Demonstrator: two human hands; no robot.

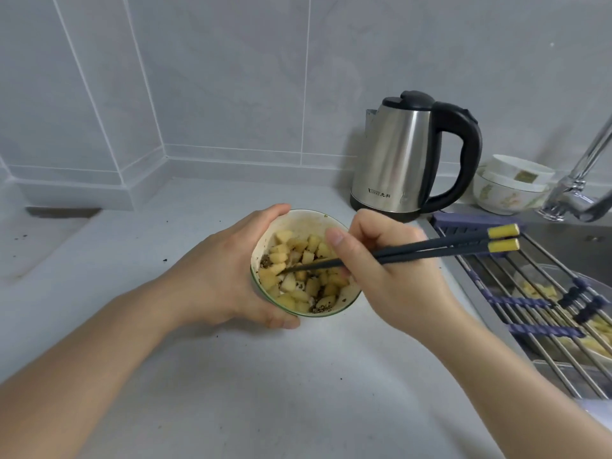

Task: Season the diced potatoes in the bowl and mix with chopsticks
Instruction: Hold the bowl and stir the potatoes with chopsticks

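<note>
Diced potatoes sit in the bowl on the counter — your left hand wraps it, right hand pinches chopsticks, tips buried. Mixing step — next, fold the dark seasoning clumps through.

Two bare forearms are seen, with no sleeve reaching into view on either. The left hand and the right hand are ungloved. Short, plain fingernails are shown, and no ring, watch or bracelet is worn.
</note>
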